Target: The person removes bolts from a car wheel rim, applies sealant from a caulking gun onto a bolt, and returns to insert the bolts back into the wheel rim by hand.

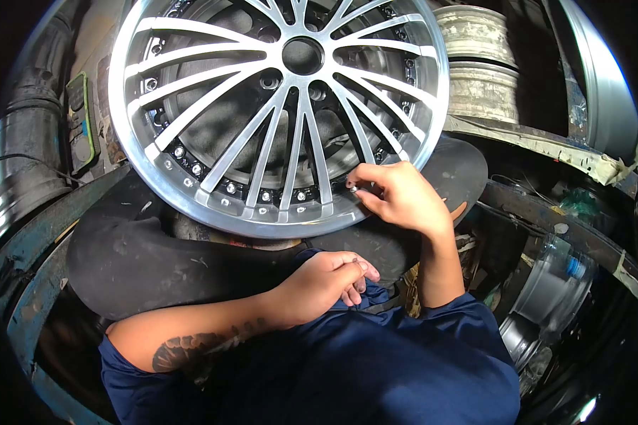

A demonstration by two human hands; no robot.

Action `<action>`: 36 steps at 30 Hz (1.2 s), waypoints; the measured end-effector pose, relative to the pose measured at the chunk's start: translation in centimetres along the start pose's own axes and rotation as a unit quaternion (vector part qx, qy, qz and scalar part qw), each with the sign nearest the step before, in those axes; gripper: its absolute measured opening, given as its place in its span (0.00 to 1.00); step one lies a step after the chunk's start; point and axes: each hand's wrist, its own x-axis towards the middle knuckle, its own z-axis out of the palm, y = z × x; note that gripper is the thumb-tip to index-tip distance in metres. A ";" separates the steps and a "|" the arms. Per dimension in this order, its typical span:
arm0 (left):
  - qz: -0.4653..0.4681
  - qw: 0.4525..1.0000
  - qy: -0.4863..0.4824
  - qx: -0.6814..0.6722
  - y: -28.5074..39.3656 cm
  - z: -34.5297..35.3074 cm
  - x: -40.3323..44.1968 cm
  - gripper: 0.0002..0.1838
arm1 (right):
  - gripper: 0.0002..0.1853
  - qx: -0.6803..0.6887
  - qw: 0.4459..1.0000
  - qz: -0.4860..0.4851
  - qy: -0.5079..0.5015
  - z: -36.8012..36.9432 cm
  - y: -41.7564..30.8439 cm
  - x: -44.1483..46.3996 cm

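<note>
A multi-spoke alloy wheel rim (290, 224), polished silver with dark inner parts, lies before me over my knees. Small silver bolts (231, 188) sit in a ring along its dark inner band. At the rim's lower right, my right hand (405, 198) pinches a small shiny bolt (353, 188) between thumb and fingertips, close to the band. My left hand (331, 282) is held near my lap, below the rim's edge and apart from it. Its fingers are curled with the thumb across them, and what lies inside is hidden.
Two stacked dull wheel rims (475, 85) stand at the upper right, beside a large shiny rim (602, 78). A clear plastic bottle (556, 262) lies at the right. A green-edged phone-like object (82, 124) lies at the left, near a dark metal cylinder (27, 152).
</note>
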 end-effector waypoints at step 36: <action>0.033 0.999 -0.008 0.002 2.1 -0.3 -0.6 0.14 | 0.05 -0.209 0.976 0.063 0.001 3.4 -1.5 3.6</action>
